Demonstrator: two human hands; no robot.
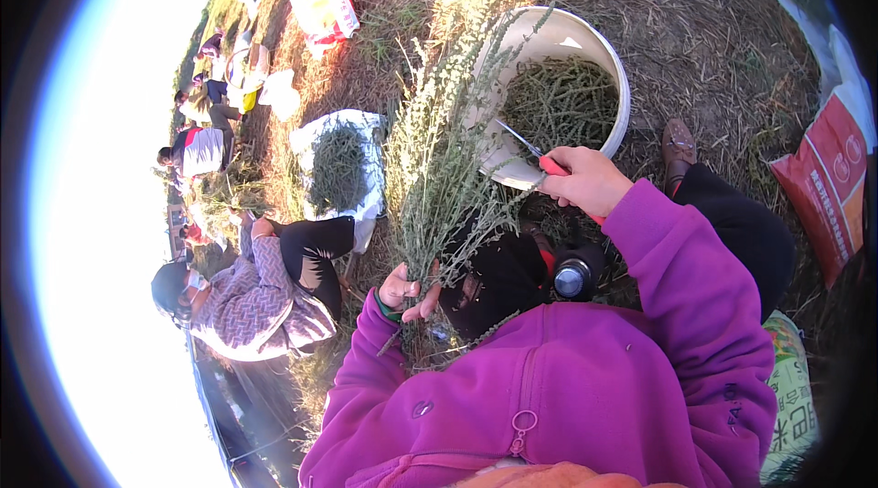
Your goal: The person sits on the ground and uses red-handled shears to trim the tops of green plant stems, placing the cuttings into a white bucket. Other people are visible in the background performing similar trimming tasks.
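My left hand (410, 292) grips the stems of a tall bundle of green seed-headed stalks (439, 152), which fans out upward in front of me. In my right hand (586, 180) is a pair of red-handled scissors (554, 165), their metal tip pointing over the rim of a white plastic bucket (621, 76). Cut green sprigs (562, 100) lie in the bottom of this bucket. Some stalk ends reach across its left rim, and a sprig runs close to my right fingers. Whether the fingers touch that sprig I cannot tell.
A dark bottle with a metal cap (571, 280) stands between my legs. On the left, a masked person (254, 289) sits near a white sack piled with cut sprigs (339, 169). A red-and-white printed sack (830, 179) lies at right. Several people work farther off on straw-covered ground (706, 28).
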